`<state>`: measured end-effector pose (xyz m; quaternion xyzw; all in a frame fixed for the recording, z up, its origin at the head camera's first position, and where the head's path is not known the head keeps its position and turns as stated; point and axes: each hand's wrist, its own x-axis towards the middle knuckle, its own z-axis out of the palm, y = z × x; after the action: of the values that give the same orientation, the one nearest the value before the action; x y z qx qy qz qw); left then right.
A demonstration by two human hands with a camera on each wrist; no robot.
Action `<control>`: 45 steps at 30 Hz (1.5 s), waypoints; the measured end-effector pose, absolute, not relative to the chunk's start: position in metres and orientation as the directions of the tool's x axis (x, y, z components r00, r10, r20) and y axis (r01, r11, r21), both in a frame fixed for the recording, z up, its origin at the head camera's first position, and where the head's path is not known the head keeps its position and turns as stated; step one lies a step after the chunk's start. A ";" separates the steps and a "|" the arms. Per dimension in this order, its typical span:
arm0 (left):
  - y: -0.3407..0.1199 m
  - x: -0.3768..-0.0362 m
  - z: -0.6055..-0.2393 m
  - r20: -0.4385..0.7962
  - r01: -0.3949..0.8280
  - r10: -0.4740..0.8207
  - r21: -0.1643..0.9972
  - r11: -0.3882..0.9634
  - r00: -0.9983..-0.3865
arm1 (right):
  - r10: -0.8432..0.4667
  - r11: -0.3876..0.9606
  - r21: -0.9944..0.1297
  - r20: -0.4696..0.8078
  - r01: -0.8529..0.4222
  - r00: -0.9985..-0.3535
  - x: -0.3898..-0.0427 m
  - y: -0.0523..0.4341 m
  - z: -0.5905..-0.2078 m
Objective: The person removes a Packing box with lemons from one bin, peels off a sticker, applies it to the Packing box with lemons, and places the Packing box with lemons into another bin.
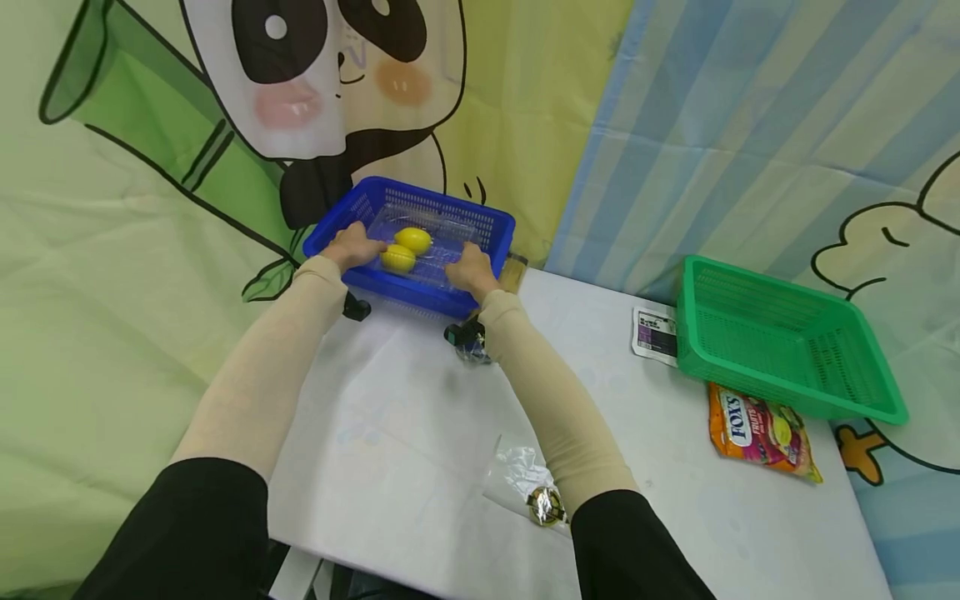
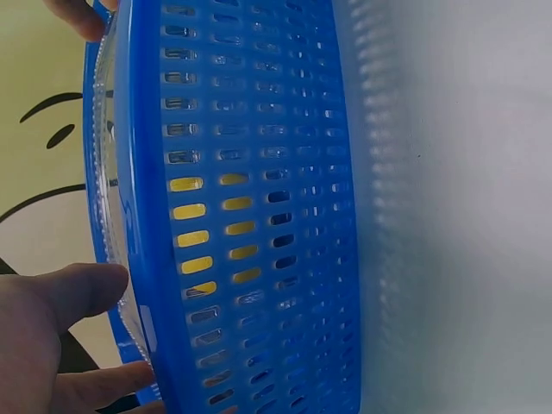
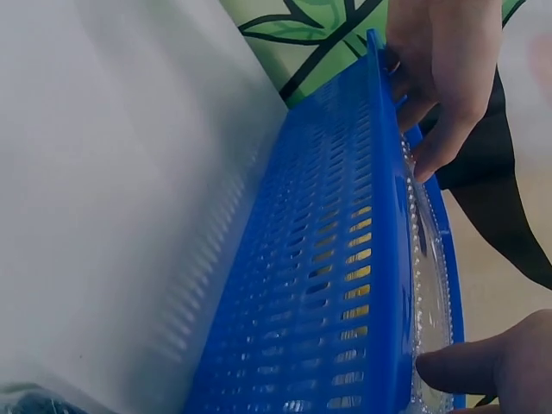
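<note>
A blue plastic basket (image 1: 405, 287) with slotted walls stands at the back of the white table. Inside it lies a clear plastic tray (image 1: 450, 229) with a beaded rim, holding two yellow lemons (image 1: 413, 241). My left hand (image 1: 352, 246) grips the tray at its left end, thumb (image 2: 90, 289) against the rim. At the right end my right hand (image 1: 471, 271) holds the tray, its thumb (image 3: 461, 366) on the rim. The fingers under the tray are partly hidden. Through the basket's slots the yellow of the lemons shows in both wrist views.
A green basket (image 1: 780, 392) stands at the right, with a white-and-purple packet (image 1: 654, 333) beside it and an orange FOX'S candy bag (image 1: 761, 433) in front. A clear bag with a gold round item (image 1: 546, 506) lies near the right forearm. Printed curtains rise behind the table.
</note>
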<state>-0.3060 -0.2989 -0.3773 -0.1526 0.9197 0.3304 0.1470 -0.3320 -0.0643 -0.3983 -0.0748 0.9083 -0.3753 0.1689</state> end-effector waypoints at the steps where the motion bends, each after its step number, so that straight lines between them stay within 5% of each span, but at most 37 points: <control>1: -0.300 -0.307 -0.378 -0.368 -0.374 -0.181 0.563 0.737 -0.912 | -0.251 0.703 -0.711 -0.244 -0.003 -0.937 -0.333 -0.064 -0.399; 21: -0.302 -0.306 -0.381 -0.309 -0.370 -0.218 0.628 0.685 -0.926 | -0.129 0.597 -0.793 -0.247 0.123 -0.961 -0.333 -0.065 -0.402; 45: -0.302 -0.300 -0.356 -0.176 -0.297 -0.246 0.705 0.644 -0.953 | -0.183 0.535 -0.845 -0.131 0.013 -0.974 -0.330 -0.046 -0.361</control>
<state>-0.3001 -0.3022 -0.3564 -0.1499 0.9060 0.3945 0.0321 -0.3302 -0.0461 -0.3610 -0.0489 0.8700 -0.4798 0.1024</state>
